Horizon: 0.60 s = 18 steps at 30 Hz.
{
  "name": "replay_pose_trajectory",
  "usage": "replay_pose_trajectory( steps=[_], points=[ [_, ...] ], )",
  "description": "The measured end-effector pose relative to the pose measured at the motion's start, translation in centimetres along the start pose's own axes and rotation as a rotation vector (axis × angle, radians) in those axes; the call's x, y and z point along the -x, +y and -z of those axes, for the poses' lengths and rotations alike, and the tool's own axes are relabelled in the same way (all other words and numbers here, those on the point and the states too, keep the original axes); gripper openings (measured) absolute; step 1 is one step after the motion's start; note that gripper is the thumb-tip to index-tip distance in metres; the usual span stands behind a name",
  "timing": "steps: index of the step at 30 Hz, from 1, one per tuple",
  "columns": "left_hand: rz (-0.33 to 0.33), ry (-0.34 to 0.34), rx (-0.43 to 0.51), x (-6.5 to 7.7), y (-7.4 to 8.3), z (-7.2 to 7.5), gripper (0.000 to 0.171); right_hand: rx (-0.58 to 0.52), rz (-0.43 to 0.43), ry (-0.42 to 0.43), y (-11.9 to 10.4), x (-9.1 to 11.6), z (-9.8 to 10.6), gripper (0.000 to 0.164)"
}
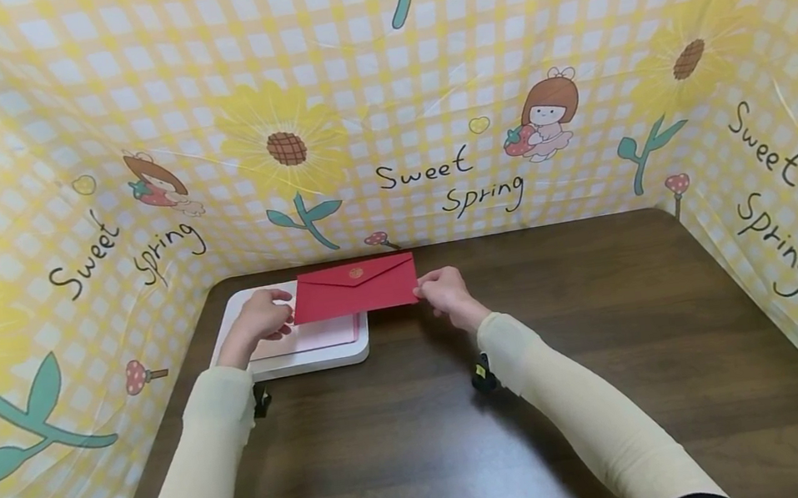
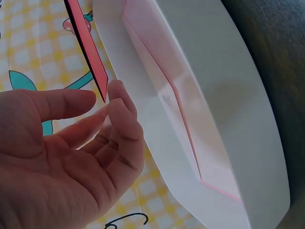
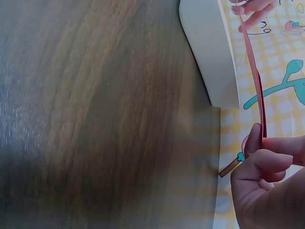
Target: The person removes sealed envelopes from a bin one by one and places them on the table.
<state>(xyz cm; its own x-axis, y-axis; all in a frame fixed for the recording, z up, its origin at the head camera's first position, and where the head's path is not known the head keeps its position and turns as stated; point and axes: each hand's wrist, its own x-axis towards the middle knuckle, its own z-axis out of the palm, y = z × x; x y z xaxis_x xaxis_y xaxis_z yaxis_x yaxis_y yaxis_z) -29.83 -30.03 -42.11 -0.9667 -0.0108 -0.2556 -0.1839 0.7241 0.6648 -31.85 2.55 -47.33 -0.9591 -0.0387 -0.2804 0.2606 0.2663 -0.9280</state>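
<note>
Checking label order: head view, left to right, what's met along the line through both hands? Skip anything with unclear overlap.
Left hand → red envelope → right hand.

Right-wrist feed | I see the right hand (image 3: 267, 181) pinching a flat red paper piece (image 3: 261, 105), nearly edge-on | left hand (image 3: 259, 10) at its far end — grip unclear to me | white slab (image 3: 209, 52) nearby on brown wood-grain tabletop (image 3: 95, 109) | yellow-and-white checked sheet (image 3: 286, 121) beyond — teal stem print (image 3: 279, 88) showing
</note>
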Motion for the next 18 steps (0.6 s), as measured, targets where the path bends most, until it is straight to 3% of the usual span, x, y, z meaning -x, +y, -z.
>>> replay_pose_trajectory(
  steps=[5,12,18],
  points=[
    [-0.027,0.005,-0.075,0.8,-0.4,0.1,0.051,0.001,-0.005,0.004,0.3,-0.1,0.7,0.022],
    [-0.097,0.083,-0.267,2.7,-1.7,0.2,0.053,0.000,-0.022,0.024,0.8,-0.4,1.8,0.022],
    [-0.003,0.138,-0.331,3.7,-3.6,0.1,0.081,0.001,-0.020,0.025,1.2,-0.4,2.7,0.024]
  ],
)
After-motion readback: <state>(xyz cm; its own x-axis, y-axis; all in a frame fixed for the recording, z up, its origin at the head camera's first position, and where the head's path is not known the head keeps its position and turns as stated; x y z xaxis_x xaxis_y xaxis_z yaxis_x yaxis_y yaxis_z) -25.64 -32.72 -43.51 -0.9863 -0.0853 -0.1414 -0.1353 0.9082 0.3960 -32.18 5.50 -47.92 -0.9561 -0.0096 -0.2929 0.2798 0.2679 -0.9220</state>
